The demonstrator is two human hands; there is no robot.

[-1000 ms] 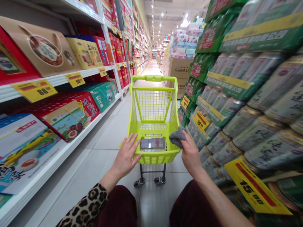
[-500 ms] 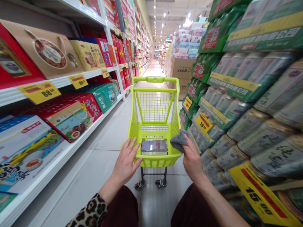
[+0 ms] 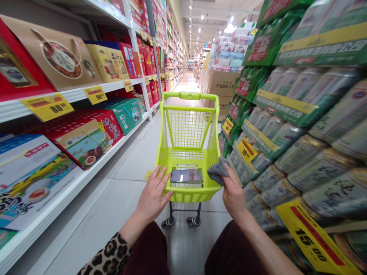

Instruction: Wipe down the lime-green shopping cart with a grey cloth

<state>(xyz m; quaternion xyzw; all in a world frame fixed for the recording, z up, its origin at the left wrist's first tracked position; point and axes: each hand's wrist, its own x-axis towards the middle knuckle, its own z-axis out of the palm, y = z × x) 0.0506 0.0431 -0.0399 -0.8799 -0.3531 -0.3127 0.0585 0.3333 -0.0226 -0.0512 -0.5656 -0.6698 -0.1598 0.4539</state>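
A lime-green shopping cart (image 3: 187,146) stands in front of my knees, its basket towards me. My left hand (image 3: 153,193) lies over the basket's near left corner, fingers stretched out and thumb along the rim. My right hand (image 3: 233,193) is closed on a grey cloth (image 3: 218,171), which it presses against the basket's near right rim. On the basket floor, between my hands, lies a phone (image 3: 180,176), partly blurred out. Two dark caster wheels (image 3: 194,221) show beneath the basket.
Shelves (image 3: 114,91) with gift boxes (image 3: 54,55) and yellow price tags line the left. Stacked beer cans (image 3: 289,135) in green-trimmed packs rise close on the right. Cardboard cartons (image 3: 222,82) stand farther ahead. A tiled aisle floor (image 3: 126,194) runs between.
The view has shifted slightly, and the cart's upper end sits a little farther right. Both hands keep nearly the same places on the basket, and the cloth has barely moved.
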